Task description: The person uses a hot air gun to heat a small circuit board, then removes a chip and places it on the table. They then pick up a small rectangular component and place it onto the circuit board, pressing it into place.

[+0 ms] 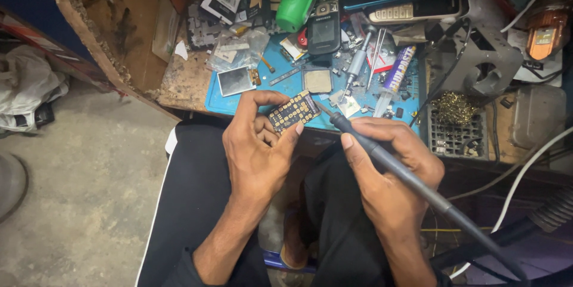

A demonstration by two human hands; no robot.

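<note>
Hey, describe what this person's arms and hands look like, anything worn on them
Both forearms are bare. The left hand and right hand wear no gloves, and no rings or watch show. A dark sleeve, pushed up, shows at the left elbow. Fingernails are short and plain.

Seated person seen from above: bare left hand [258,149] and bare right hand [391,170], forearms uncovered, dark sleeves pushed up near the elbows. Black trousers [191,203] carry a thin white side stripe [156,203] along the outer seam. Fingernails short.
</note>
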